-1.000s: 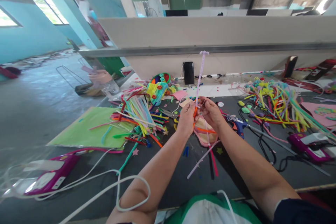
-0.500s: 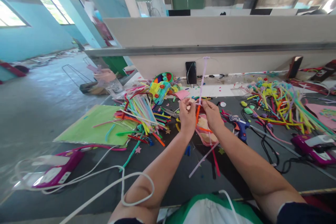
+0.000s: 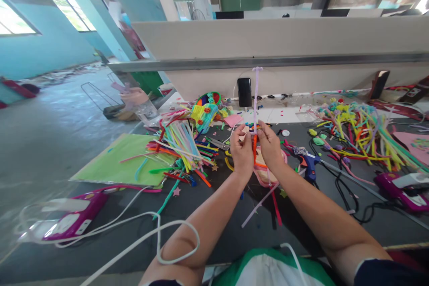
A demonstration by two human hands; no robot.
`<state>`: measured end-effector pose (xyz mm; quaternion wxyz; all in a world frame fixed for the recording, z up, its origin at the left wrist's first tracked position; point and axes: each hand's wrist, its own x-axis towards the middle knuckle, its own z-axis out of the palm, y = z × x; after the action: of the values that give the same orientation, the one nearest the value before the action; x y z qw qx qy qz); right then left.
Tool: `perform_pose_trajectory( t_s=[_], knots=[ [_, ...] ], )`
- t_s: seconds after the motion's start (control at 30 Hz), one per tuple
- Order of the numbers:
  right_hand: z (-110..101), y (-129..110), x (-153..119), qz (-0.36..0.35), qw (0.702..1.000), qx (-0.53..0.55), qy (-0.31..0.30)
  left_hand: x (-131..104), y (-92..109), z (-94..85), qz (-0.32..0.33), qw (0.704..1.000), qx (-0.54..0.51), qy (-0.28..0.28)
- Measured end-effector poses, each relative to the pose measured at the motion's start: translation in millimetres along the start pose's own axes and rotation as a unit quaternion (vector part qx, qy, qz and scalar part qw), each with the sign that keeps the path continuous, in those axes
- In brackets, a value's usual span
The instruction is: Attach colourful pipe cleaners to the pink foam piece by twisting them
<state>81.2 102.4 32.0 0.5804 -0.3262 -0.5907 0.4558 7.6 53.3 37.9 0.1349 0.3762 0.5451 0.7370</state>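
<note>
My left hand [image 3: 241,148] and my right hand [image 3: 269,145] meet above the dark table, fingers pinched on a lilac pipe cleaner [image 3: 256,98]. Its long part stands upright above my fingertips, with a small crosspiece at the top. An orange pipe cleaner [image 3: 255,149] hangs down between my hands from the same joint; my fingers hide how the two are joined. Under my hands lies a pink-edged, beige-centred piece [image 3: 264,176]. A red strip [image 3: 276,208] and another lilac pipe cleaner [image 3: 259,205] lie just in front of it.
Left is a pipe cleaner pile [image 3: 184,143] on a green sheet [image 3: 110,161]. Scissors [image 3: 217,143] lie nearby. A phone [image 3: 244,92] leans at the back. To the right are a blue glue gun [image 3: 310,165], black cables and another pipe cleaner pile [image 3: 362,134]. A white cable [image 3: 134,248] crosses my left forearm.
The upright lilac pipe cleaner has shifted slightly left and stands straighter. My right hand has moved a little up and left, closer to my left hand.
</note>
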Motion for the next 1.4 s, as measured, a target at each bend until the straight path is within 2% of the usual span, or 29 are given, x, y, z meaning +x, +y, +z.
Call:
perform_pose_trajectory(
  t_s=[0.17, 0.43, 0.6, 0.87, 1.4],
  knots=[
    [-0.2, -1.8, -1.6, -0.007, 0.997, -0.067, 0.026, -1.9, -7.0, 1.5, 0.000, 1.000, -0.015, -0.018],
    [3.4, -2.1, -5.7, -0.051, 0.986, -0.155, 0.024, -2.9, -16.4, 5.7, -0.020, 0.998, -0.051, -0.027],
    [3.5, 1.6, -5.2, -0.043, 0.985, -0.161, 0.039, -3.7, -11.6, 4.5, -0.012, 1.000, -0.017, -0.013],
    [3.6, 6.7, -5.4, -0.045, 0.987, -0.150, 0.035, -3.5, -14.8, 4.4, 0.009, 1.000, 0.016, -0.011],
    [3.6, 3.7, -6.3, -0.051, 0.985, -0.156, 0.045, -3.8, -12.2, 1.7, 0.051, 0.997, 0.063, -0.017]
  ],
)
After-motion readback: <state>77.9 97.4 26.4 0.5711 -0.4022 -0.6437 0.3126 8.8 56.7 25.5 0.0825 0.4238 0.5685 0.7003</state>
